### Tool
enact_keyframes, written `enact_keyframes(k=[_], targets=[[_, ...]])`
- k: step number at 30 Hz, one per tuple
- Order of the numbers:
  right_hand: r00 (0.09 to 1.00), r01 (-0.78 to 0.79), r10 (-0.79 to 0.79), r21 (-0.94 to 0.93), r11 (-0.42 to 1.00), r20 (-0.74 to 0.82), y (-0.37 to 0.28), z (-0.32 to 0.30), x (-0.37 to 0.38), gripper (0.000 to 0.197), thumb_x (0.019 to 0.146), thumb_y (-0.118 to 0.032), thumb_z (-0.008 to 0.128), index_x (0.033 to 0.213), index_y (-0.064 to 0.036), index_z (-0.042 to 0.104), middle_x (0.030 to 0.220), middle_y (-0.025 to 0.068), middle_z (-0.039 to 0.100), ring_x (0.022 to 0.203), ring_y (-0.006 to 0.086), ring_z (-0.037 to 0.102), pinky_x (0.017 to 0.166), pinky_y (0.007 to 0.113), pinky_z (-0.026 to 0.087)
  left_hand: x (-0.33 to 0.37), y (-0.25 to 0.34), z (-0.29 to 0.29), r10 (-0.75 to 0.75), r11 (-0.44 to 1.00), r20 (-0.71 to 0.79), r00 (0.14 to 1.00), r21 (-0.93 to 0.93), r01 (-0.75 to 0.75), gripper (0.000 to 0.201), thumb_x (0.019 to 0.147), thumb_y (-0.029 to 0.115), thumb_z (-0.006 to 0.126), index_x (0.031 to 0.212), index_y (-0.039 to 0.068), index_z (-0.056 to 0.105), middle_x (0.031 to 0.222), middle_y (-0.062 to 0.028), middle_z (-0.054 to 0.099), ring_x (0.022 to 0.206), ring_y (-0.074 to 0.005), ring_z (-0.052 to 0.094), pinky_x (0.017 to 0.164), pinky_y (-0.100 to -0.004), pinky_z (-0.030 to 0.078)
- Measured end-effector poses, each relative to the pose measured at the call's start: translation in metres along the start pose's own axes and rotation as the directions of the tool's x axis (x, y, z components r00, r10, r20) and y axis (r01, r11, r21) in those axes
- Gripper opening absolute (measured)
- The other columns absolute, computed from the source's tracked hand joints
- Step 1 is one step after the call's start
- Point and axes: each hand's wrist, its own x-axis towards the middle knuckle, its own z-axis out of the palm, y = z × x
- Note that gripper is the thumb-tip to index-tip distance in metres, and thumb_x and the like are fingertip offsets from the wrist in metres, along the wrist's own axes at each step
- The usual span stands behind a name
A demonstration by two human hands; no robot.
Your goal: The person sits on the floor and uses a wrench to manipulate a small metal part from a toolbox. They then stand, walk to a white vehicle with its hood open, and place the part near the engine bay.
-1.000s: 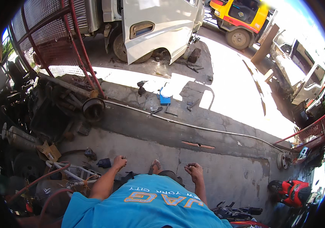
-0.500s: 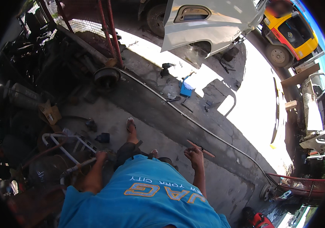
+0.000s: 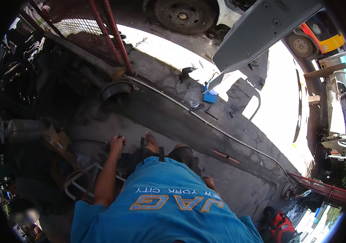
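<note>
Apparently no tool is in use: the left hand (image 3: 117, 142), fingers curled together, seems empty near the frame (image 3: 80, 173); the half-hidden right hand (image 3: 209, 182) I cannot tell. Drill (image 3: 186, 72) and box (image 3: 210, 97) lie untouched on the floor (image 3: 163, 117).

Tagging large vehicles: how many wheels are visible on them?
2: one wheel under the pale truck, top centre; another wheel under the yellow-and-red vehicle, upper right. Others may be hidden.

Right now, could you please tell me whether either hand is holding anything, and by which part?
No held thing shows in the curled left hand; too little of the right hand shows beside the blue shirt to tell.
</note>
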Motion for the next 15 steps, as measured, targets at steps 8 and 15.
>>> enact_keyframes(k=[8, 15], targets=[[0.934, -0.242, 0.356, 0.739, 0.628, 0.003, -0.092, 0.037, 0.025, 0.03, 0.086, -0.019, 0.066, 0.11, -0.0044, 0.076, 0.105, 0.015, 0.074, 0.096, 0.0267, 0.071, 0.082, 0.034, 0.055, 0.071, 0.17, 0.063, 0.059, 0.991, 0.267, 0.962, -0.135, -0.023, 0.016, 0.095, 0.004, 0.06, 0.11, -0.001, 0.061, 0.094, -0.0089, 0.069, 0.078, -0.0165, 0.067, 0.072, -0.0309, 0.057], [0.942, -0.093, 0.323, 0.86, 0.501, -0.087, -0.203, -0.033, 0.042, 0.029, 0.085, -0.018, 0.066, 0.109, -0.0039, 0.076, 0.104, 0.0152, 0.074, 0.095, 0.0266, 0.071, 0.081, 0.035, 0.055, 0.111, 0.229, 0.157, 0.032, 0.998, 0.524, 0.851, 0.031, -0.057, 0.015, 0.095, 0.005, 0.062, 0.108, 0.0, 0.063, 0.094, -0.0091, 0.069, 0.08, -0.0154, 0.067, 0.074, -0.0308, 0.057]])
